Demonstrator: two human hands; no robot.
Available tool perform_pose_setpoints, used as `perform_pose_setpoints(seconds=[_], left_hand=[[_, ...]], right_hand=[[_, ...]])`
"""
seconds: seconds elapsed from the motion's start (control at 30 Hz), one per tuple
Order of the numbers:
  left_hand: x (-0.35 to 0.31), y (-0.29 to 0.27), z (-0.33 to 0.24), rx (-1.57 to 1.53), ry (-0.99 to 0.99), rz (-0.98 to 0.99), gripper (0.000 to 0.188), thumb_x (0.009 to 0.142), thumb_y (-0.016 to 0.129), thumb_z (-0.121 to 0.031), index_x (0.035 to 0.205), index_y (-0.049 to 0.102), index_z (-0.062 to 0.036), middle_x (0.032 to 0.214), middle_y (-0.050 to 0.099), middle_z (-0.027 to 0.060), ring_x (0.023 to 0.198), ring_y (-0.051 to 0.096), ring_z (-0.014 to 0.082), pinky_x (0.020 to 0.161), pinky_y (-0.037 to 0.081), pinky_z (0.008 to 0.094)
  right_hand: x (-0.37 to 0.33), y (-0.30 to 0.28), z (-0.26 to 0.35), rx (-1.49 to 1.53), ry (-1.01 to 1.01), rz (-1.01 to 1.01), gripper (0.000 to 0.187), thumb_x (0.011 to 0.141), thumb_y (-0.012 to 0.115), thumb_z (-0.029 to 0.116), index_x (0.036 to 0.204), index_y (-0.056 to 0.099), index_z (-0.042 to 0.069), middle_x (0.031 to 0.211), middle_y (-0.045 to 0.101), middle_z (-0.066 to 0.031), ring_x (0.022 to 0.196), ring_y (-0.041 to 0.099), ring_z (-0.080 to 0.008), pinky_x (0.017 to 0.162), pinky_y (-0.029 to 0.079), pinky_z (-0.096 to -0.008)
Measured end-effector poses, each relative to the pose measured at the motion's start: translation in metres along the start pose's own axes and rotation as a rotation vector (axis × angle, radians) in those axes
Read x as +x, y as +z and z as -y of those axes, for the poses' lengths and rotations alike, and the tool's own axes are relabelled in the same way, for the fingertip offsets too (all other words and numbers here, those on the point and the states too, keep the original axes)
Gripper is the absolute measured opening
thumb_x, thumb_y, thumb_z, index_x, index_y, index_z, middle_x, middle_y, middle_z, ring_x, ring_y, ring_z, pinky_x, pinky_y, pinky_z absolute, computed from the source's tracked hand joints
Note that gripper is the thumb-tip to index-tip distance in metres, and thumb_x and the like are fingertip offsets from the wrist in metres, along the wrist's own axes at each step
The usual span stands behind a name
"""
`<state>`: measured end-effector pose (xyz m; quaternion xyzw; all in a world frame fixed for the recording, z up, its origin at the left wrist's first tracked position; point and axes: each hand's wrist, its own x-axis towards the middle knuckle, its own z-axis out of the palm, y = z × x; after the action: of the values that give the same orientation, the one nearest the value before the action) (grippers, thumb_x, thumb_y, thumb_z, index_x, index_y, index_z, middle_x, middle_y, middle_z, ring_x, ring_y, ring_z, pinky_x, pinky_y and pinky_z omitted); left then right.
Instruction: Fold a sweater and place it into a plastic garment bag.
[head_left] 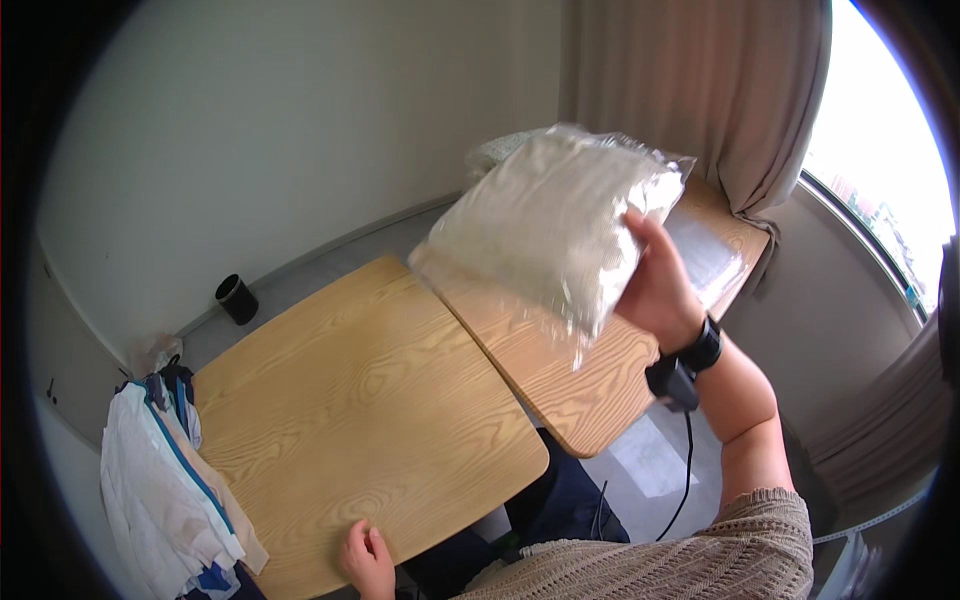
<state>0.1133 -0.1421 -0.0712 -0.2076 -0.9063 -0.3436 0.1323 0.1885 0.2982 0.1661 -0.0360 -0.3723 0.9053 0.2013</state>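
My right hand [660, 280] is raised over the right-hand table, closed on the edge of a clear plastic bag [545, 220]. Inside the bag is a folded off-white, knit-looking fabric item; the film is shiny and slightly blurred. A black band with a dark device [685, 365] is strapped round my right wrist, and a cable hangs from it. My left hand [370, 562] rests at the near edge of the left table [350, 400], thumb and fingers apart, holding nothing.
Clothes [165, 490] in white, beige and dark blue hang over the left table's left edge. On the right table [600, 390] lie flat clear plastic bags [705, 265] and another pale wrapped bundle [505, 148]. A black bin [237, 299] stands by the wall; a curtain [690, 90] hangs beside the window.
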Motion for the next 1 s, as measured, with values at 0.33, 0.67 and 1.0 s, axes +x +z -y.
perform_pose_setpoints(seconds=[0.33, 0.67, 1.0], left_hand=[[0.011, 0.000, -0.022, 0.231, 0.060, -0.087, 0.024, 0.080, 0.059, -0.015, 0.102, 0.064, -0.0051, 0.084, 0.066, 0.0153, 0.075, 0.062, 0.0341, 0.067, 0.050, 0.0440], [0.004, 0.002, -0.009, 0.262, 0.085, -0.081, 0.025, 0.079, 0.058, -0.015, 0.101, 0.064, -0.0062, 0.076, 0.063, 0.0128, 0.067, 0.059, 0.0321, 0.061, 0.048, 0.0424], [0.013, 0.000, -0.024, 0.204, 0.077, -0.152, 0.022, 0.079, 0.059, -0.013, 0.099, 0.065, -0.0071, 0.076, 0.063, 0.0128, 0.066, 0.060, 0.0318, 0.061, 0.048, 0.0421]], right_hand=[[0.209, -0.053, 0.096, 0.126, -0.318, -0.009, 0.045, 0.085, 0.062, 0.026, 0.120, 0.046, 0.002, 0.120, 0.053, -0.0136, 0.113, 0.052, -0.0298, 0.101, 0.041, -0.0488], [0.231, -0.096, 0.070, 0.042, -0.159, -0.175, 0.053, 0.089, 0.045, 0.026, 0.131, 0.033, -0.003, 0.133, 0.040, -0.0221, 0.124, 0.041, -0.0372, 0.107, 0.029, -0.0559], [0.213, -0.110, 0.086, -0.395, -0.263, -0.524, 0.053, 0.086, 0.063, 0.020, 0.126, 0.040, -0.006, 0.121, 0.049, -0.0223, 0.114, 0.050, -0.0301, 0.097, 0.043, -0.0399]])
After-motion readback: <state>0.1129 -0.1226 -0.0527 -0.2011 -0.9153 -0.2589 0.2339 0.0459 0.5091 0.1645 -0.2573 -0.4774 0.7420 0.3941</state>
